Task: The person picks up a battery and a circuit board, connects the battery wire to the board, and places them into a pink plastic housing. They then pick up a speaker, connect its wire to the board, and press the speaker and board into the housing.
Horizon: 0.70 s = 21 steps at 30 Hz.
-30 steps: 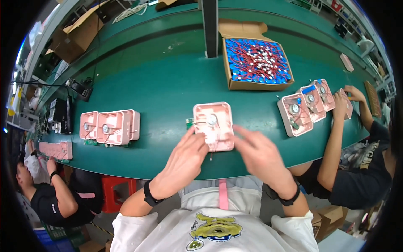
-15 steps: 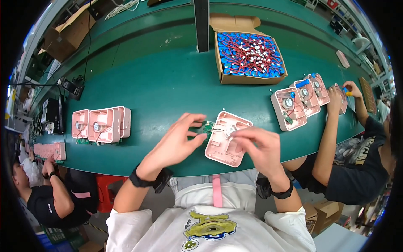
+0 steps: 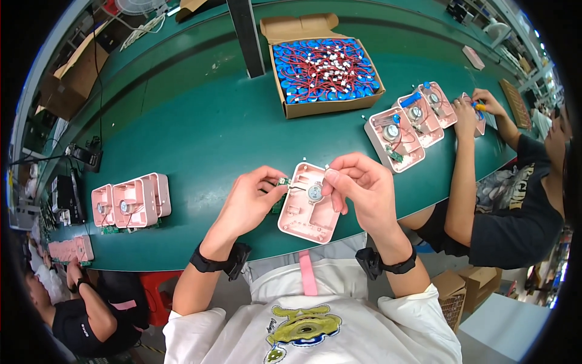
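In front of me on the green table lies an open pink plastic housing (image 3: 294, 222) with a round silver speaker (image 3: 315, 192) set in it. My left hand (image 3: 248, 199) pinches a small green circuit board (image 3: 282, 182) at the housing's left edge; short wires lead from it into the housing. Over the housing's upper right corner is my right hand (image 3: 364, 189), thumb and forefinger closed on a small white connector (image 3: 327, 168). Its other fingers curl above the speaker's right side.
A cardboard box (image 3: 333, 108) of blue wired cells stands beyond the housing, beside a dark post (image 3: 245, 42). Pink housings (image 3: 142, 203) stand at left; more housings (image 3: 397, 145) with speakers line the right. Co-workers' hands (image 3: 465, 118) work at the right and far left.
My left fingers have closed on the circuit board. My right hand has moved from the speaker to the housing's upper corner and pinches the white connector. The whole view has shifted and tilted.
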Available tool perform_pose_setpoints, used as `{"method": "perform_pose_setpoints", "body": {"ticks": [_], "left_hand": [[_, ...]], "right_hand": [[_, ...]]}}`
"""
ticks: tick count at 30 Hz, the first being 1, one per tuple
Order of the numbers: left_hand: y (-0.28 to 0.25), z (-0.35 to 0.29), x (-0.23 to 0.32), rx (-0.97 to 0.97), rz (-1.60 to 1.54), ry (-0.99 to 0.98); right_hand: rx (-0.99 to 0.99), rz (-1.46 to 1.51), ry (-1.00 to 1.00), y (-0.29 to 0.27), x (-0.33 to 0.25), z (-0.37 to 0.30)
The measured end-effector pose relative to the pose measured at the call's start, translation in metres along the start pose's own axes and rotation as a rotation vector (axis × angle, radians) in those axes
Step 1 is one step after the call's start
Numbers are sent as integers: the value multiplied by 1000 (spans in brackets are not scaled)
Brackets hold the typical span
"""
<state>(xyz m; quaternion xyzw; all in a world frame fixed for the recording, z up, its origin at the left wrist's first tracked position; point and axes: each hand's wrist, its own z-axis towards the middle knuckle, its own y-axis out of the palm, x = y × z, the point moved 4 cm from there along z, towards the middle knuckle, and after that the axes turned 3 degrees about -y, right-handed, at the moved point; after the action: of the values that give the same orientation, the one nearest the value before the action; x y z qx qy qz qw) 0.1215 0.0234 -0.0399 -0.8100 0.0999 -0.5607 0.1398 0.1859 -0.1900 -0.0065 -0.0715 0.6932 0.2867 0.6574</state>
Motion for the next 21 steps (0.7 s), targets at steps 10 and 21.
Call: {"method": "perform_pose_setpoints", "body": {"ticks": [10, 21], "left_hand": [[6, -4, -6, 43, -152, -3], [26, -22, 0, 207, -35, 244]], "right_hand": [[6, -112, -61, 1, 5, -2], [-61, -848, -242, 24, 25, -1]]}}
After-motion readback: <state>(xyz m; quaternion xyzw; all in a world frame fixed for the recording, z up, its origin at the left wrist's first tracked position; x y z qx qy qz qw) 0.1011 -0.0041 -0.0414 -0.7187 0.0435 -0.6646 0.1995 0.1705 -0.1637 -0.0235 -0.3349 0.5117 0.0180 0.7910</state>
